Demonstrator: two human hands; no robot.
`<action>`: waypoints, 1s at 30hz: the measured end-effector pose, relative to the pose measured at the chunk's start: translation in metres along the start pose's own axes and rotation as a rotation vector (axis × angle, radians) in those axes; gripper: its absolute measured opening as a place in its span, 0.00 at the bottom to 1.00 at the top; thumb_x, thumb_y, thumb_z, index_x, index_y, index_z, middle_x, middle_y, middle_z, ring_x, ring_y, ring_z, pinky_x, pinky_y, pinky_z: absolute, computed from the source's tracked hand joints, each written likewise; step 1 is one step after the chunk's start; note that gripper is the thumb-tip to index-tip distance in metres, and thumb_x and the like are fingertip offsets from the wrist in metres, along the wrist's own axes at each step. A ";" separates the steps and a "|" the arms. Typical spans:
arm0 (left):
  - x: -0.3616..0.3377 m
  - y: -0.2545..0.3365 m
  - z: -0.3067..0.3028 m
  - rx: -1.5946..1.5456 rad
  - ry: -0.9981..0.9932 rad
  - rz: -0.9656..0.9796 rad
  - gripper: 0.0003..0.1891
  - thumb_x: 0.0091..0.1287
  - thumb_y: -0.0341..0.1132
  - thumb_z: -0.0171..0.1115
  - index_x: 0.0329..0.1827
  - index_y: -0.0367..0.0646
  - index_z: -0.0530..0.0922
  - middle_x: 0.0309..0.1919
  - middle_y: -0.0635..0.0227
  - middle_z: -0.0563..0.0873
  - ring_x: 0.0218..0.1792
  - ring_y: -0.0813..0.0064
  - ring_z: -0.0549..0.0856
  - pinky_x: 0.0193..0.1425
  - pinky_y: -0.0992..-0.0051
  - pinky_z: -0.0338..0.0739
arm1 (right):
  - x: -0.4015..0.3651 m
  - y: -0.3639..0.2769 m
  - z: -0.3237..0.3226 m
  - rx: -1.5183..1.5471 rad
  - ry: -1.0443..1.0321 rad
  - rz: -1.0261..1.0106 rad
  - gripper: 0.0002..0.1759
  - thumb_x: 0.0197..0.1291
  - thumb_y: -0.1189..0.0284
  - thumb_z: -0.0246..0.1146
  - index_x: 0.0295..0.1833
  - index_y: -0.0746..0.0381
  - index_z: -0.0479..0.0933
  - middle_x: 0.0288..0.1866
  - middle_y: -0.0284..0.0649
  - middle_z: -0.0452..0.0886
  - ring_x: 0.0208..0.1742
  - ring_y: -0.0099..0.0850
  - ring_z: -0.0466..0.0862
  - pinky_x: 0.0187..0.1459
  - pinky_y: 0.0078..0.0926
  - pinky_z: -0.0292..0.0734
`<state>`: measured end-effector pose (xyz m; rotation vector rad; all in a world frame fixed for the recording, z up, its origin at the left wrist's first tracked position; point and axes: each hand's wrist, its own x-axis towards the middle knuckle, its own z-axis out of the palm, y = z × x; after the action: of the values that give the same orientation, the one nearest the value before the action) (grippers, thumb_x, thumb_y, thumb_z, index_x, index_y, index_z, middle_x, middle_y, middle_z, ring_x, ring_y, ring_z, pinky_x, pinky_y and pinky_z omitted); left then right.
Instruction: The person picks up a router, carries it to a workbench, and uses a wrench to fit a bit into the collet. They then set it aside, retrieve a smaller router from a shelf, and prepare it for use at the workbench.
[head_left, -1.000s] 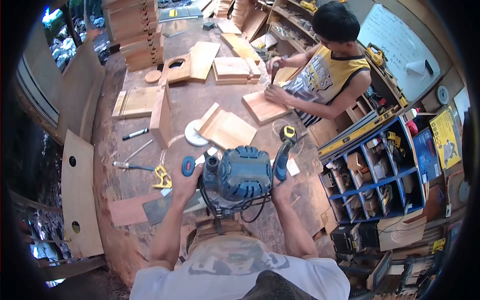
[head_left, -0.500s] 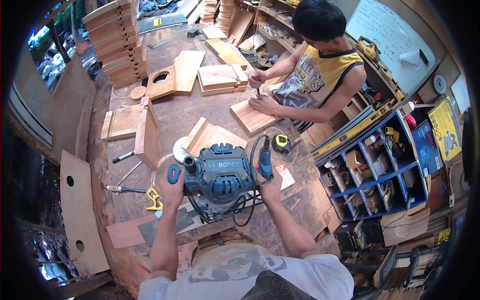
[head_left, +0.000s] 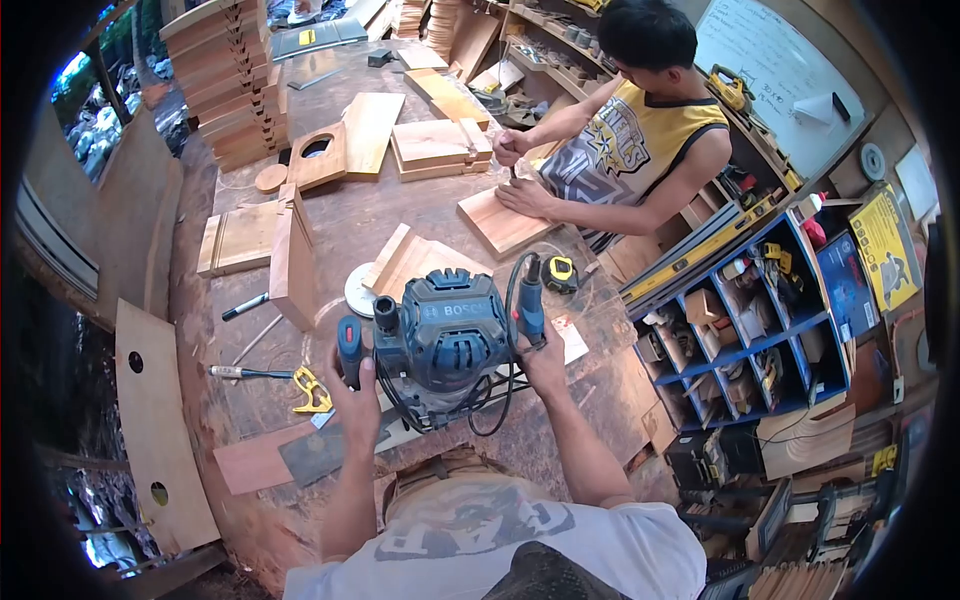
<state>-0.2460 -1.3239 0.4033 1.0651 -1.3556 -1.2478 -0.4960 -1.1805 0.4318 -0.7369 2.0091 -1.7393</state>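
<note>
A blue Bosch router [head_left: 455, 330] is held upright over the near part of the workbench, its cable looped at the right side. My left hand [head_left: 357, 392] is wrapped round its left handle, thumb up along the grip. On the right handle my right hand [head_left: 543, 362] is closed. Behind the router lie an L-shaped wooden piece [head_left: 420, 262] and a white disc [head_left: 361, 289]. A yellow tape measure [head_left: 562, 274] sits right of them. Flat strips [head_left: 300, 455] lie under and left of the router.
Across the bench [head_left: 350, 225], a co-worker [head_left: 640, 130] holds a tool on a wooden board [head_left: 505, 222]. Stacked wooden boxes [head_left: 225, 85] stand back left. A yellow clamp [head_left: 312, 391] and chisel [head_left: 250, 373] lie left. Blue shelving [head_left: 745, 330] stands right.
The left side of the router has turned slightly, and its left handle now stands higher. My left hand has shifted a little right and down, with the thumb now along the handle.
</note>
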 end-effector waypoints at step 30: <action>-0.080 0.049 -0.008 -0.527 -0.348 -0.640 0.14 0.74 0.26 0.63 0.61 0.35 0.76 0.48 0.60 0.88 0.44 0.77 0.82 0.47 0.72 0.79 | -0.027 0.043 -0.083 0.243 0.341 0.198 0.22 0.78 0.57 0.59 0.59 0.66 0.72 0.45 0.40 0.78 0.42 0.30 0.83 0.43 0.31 0.85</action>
<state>-0.2263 -1.2414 0.4442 0.9487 -0.8440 -2.1996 -0.5310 -1.0946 0.4012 -0.1646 1.9440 -2.0436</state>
